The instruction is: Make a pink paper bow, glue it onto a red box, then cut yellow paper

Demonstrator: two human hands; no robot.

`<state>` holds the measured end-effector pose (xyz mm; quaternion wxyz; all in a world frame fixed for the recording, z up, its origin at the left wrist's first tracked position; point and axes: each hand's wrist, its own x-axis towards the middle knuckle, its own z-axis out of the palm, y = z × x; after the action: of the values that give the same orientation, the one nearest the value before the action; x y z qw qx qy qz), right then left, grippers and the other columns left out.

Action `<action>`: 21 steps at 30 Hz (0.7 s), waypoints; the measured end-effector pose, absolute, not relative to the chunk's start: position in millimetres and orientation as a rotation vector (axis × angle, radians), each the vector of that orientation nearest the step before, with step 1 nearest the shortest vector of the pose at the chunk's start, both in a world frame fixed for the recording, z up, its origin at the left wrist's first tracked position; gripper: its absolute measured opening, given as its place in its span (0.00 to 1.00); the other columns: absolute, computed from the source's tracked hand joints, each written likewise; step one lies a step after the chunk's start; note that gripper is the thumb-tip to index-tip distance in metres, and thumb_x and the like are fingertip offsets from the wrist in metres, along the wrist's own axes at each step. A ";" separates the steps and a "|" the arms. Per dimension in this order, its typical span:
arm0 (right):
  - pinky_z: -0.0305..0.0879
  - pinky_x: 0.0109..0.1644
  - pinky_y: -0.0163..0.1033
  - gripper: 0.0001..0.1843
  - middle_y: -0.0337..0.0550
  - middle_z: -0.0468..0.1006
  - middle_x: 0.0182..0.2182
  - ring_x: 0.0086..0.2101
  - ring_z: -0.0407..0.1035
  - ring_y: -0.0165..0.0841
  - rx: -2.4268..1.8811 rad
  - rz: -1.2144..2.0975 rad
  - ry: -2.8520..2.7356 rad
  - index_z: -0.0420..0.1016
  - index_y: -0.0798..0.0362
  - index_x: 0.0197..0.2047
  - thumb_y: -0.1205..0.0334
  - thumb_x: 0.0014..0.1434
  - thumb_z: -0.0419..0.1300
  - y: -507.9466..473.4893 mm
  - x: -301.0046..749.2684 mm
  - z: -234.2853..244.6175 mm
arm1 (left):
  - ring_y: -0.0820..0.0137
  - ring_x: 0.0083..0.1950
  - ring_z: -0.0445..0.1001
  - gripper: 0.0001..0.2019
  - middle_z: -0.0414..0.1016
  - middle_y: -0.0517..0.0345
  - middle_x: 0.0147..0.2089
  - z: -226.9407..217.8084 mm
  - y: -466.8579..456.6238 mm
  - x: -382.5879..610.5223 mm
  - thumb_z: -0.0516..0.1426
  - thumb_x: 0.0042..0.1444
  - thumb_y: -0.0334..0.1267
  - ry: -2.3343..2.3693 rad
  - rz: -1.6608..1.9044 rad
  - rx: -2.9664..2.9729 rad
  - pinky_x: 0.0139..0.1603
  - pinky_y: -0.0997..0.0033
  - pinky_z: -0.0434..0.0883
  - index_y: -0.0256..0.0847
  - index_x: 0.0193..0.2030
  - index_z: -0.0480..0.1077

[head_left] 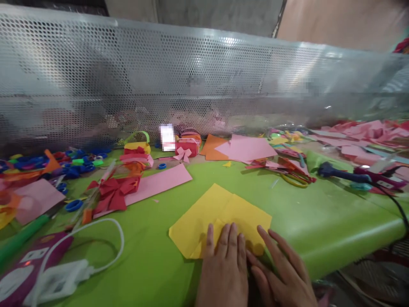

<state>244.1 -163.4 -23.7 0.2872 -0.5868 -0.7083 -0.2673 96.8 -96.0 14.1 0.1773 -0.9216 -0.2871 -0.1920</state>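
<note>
Head view: left hand (225,268) is lying palm-down over the near edge of the yellow paper (212,211), fingers extended, little finger standing slightly off the rest; pressing flat, not clamping. Right hand (284,266) is sitting at the paper's near right corner, fingers spread apart, one fingertip reaching over the sheet; whether its thumb side is touching, can't tell. Yellow paper is lying flat on the green tabletop (150,238), showing folded layers and a crease, near edge partly hidden by the hands.

Left of the yellow paper, a white plug (60,279) with a looping white cable (120,243) is sitting on a purple power strip (60,244), whose small light is glowing. Farther out on that side, a blue ring (74,205) is lying near a red bow (113,194), which is resting on a pink strip (162,181).

Beyond the yellow paper, orange paper (209,147) is lying partly under pink sheets (247,148); a red box (191,148) with a pale pink bow (183,154) is standing left of those. Far right of the yellow paper, a dark blue-handled tool (345,174) is lying before heaped pink scraps (367,128). Farthest beyond, a perforated metal panel (191,64) is spanning the back.
</note>
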 end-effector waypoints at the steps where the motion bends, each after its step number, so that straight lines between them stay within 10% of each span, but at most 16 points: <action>1: 0.63 0.47 0.49 0.16 0.50 0.58 0.61 0.55 0.59 0.50 -1.567 -0.714 -1.884 0.75 0.46 0.47 0.64 0.54 0.58 -163.8 243.8 -24.4 | 0.67 0.57 0.66 0.19 0.70 0.58 0.57 13.1 -93.7 95.2 0.42 0.62 0.40 -0.817 -0.524 -2.631 0.54 0.55 0.65 0.41 0.54 0.67; 12: 0.61 0.50 0.46 0.12 0.40 0.79 0.43 0.57 0.58 0.44 -1.459 -0.814 -1.892 0.77 0.52 0.41 0.69 0.54 0.57 -158.0 233.8 -11.4 | 0.44 0.64 0.53 0.42 0.62 0.29 0.60 25.3 -77.8 34.8 0.44 0.51 0.64 -1.031 -0.503 -2.459 0.60 0.34 0.45 0.24 0.56 0.64; 18: 0.50 0.62 0.45 0.09 0.35 0.82 0.35 0.61 0.50 0.35 -1.355 -0.829 -1.908 0.76 0.51 0.37 0.69 0.56 0.55 -153.6 231.1 1.2 | 0.64 0.67 0.51 0.16 0.69 0.61 0.58 -14.1 -108.9 77.5 0.48 0.59 0.38 -0.835 -0.794 -2.435 0.67 0.53 0.45 0.44 0.51 0.69; 21: 0.48 0.63 0.44 0.10 0.34 0.82 0.35 0.60 0.52 0.35 -1.361 -0.848 -1.921 0.76 0.50 0.37 0.68 0.55 0.54 -152.7 232.1 2.3 | 0.66 0.64 0.58 0.15 0.74 0.60 0.53 -29.5 -109.0 76.3 0.48 0.59 0.36 -0.771 -0.873 -2.418 0.69 0.57 0.43 0.42 0.49 0.70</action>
<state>232.1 -152.7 2.3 0.3142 -0.5164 -0.7288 -0.3215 76.3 -109.0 -29.5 0.2269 -0.8774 -0.2800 -0.3166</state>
